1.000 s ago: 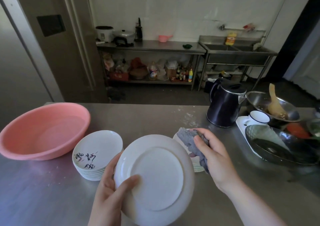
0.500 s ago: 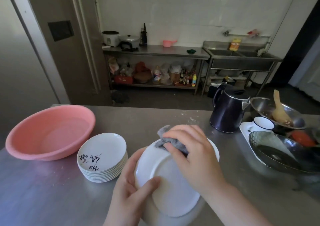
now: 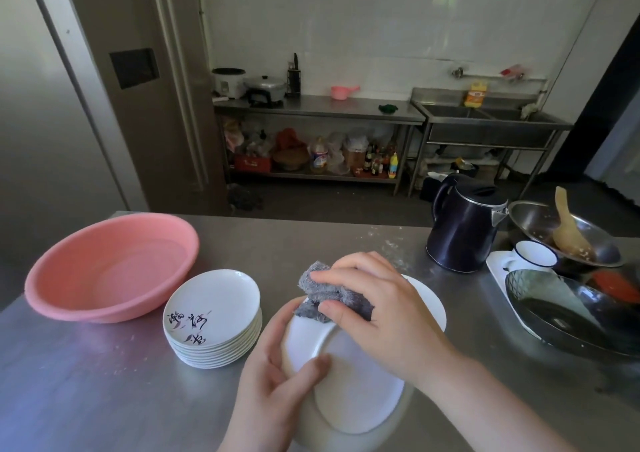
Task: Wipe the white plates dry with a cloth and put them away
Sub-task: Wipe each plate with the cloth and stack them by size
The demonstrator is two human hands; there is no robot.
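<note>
My right hand [image 3: 377, 316] was curled round the grey cloth [image 3: 323, 295], pressing it against the upper rim of a white plate [image 3: 356, 382] low in the centre of the frame. My left hand [image 3: 277, 392] gripped that plate from its left edge, thumb across the underside, which faced me, with the plate tilted up off the counter [image 3: 104, 382]. I judged the step in hand to be the wiping itself, on the back of the plate, with the putting away not yet begun for this one.

Left of centre stood a stack of white plates [image 3: 213, 316], the top one marked with dark brushwork, just beside a pink basin [image 3: 110, 268] at the left of the frame. Behind my right hand the edge of another white plate [image 3: 433, 306] showed on the counter; I could not tell how many lay there. A dark kettle [image 3: 464, 223] stood at the right.

The next move, as I saw it, called for carrying the cloth round the rest of the rim and underside while the left hand turned the plate, then checking the face before setting it on a pile. Which pile was the dry one I could not tell.
</note>
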